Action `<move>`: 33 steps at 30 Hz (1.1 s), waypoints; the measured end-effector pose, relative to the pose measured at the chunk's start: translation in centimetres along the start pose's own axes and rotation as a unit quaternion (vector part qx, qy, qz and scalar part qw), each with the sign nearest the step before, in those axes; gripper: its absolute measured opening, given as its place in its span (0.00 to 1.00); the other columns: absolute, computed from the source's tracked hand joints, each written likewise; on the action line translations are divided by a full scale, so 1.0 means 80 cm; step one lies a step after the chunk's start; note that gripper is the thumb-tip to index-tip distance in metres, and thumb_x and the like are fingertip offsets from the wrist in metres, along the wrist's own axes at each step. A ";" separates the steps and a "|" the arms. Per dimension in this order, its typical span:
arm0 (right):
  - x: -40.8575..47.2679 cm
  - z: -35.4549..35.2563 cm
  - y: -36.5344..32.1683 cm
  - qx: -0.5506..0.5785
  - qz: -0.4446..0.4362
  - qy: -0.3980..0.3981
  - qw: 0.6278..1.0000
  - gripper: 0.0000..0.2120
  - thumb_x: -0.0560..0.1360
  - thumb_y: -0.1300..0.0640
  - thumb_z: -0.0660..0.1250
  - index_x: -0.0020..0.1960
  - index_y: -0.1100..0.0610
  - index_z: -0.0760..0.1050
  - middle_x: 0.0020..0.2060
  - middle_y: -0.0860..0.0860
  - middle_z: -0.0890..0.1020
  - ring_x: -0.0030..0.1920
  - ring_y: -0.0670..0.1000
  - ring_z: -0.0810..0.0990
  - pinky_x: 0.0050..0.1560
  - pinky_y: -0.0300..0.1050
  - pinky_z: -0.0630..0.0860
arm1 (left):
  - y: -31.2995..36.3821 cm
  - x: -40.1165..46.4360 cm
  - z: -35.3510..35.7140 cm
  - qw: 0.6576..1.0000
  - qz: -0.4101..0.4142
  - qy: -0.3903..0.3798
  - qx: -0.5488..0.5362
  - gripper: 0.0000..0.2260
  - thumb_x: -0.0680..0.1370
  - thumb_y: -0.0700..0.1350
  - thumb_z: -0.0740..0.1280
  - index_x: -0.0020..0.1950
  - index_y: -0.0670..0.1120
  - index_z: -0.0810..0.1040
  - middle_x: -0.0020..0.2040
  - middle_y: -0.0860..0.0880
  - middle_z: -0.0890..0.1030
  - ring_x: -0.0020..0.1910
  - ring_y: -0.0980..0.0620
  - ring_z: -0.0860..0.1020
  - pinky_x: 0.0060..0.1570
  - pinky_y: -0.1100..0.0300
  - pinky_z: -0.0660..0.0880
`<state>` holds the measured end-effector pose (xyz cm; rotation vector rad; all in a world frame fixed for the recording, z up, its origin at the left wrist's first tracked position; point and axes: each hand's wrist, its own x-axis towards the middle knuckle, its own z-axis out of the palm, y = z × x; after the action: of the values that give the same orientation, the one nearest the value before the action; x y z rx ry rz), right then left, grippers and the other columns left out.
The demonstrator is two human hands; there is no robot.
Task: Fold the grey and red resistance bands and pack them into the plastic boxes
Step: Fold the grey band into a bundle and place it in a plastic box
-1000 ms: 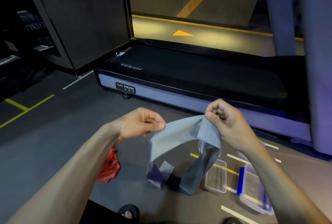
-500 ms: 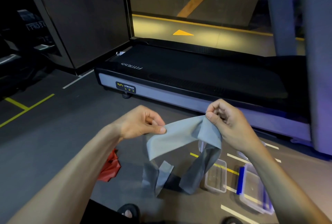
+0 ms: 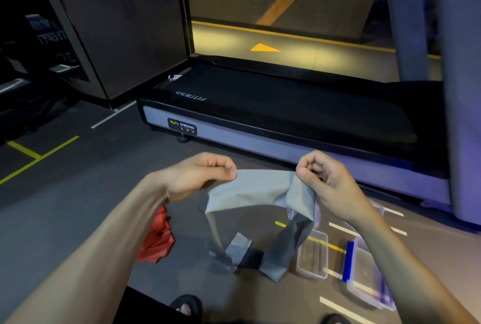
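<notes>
Gym flooring of dark grey rubber (image 3: pixel 65 219), marked with yellow and white lines, fills the head view, and a black treadmill with a silver side rail (image 3: pixel 286 120) lies across it beyond the hands. A dark wall panel (image 3: pixel 117 24) stands at the left, and a grey upright post (image 3: pixel 460 89) at the right edge. On the floor to the right sit two clear plastic boxes: a small lidless one (image 3: pixel 312 256), and just beside it a larger one with blue clips (image 3: pixel 364 274). A crumpled red resistance band (image 3: pixel 157 240) lies on the floor at the left, partly covered by the left forearm.

The left hand (image 3: pixel 200 172) pinches one top corner of the flat grey resistance band (image 3: pixel 255 191) between thumb and curled fingers. The right hand (image 3: pixel 328 180) pinches the other end in the same way, its fingers bunched round the gathered edge. Between them the band is spread in the air above the floor; the rest hangs down in a loop, and its lower folds rest on the floor, touching the small box.

A third clear container behind the right wrist is mostly hidden. The band's hanging part overlaps itself, so its free end is hard to trace. Sandalled toes (image 3: pixel 186 306) show at the bottom edge, cut off.
</notes>
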<state>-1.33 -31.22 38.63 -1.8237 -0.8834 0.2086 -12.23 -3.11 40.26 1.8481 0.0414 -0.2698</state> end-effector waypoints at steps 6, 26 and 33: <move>-0.004 -0.001 0.002 0.043 0.005 -0.016 0.999 0.06 0.79 0.57 0.68 0.50 0.60 0.76 0.41 0.56 0.80 0.41 0.46 0.77 0.43 0.37 0.72 | -0.005 0.002 -0.001 0.993 -0.042 -0.003 0.111 0.06 0.82 0.45 0.69 0.46 0.46 0.82 0.39 0.54 0.81 0.39 0.58 0.76 0.45 0.62 0.71; -0.008 -0.007 -0.002 0.079 0.066 -0.144 0.984 0.07 0.79 0.57 0.68 0.49 0.61 0.76 0.40 0.52 0.79 0.41 0.49 0.73 0.42 0.37 0.70 | 0.010 -0.013 -0.014 0.989 0.005 -0.046 0.144 0.07 0.80 0.53 0.70 0.46 0.50 0.80 0.34 0.45 0.75 0.34 0.48 0.67 0.36 0.53 0.64; -0.010 0.000 -0.002 0.193 0.093 -0.128 0.968 0.04 0.80 0.55 0.68 0.47 0.55 0.76 0.34 0.52 0.71 0.35 0.50 0.67 0.35 0.39 0.65 | 0.011 -0.017 -0.020 0.994 -0.005 -0.052 0.092 0.07 0.79 0.50 0.70 0.46 0.48 0.81 0.34 0.49 0.78 0.33 0.54 0.71 0.33 0.63 0.66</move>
<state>-1.98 -31.75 38.57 -1.5306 -0.7812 0.7001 -13.12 -1.69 41.78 2.0135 -0.0478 -0.3868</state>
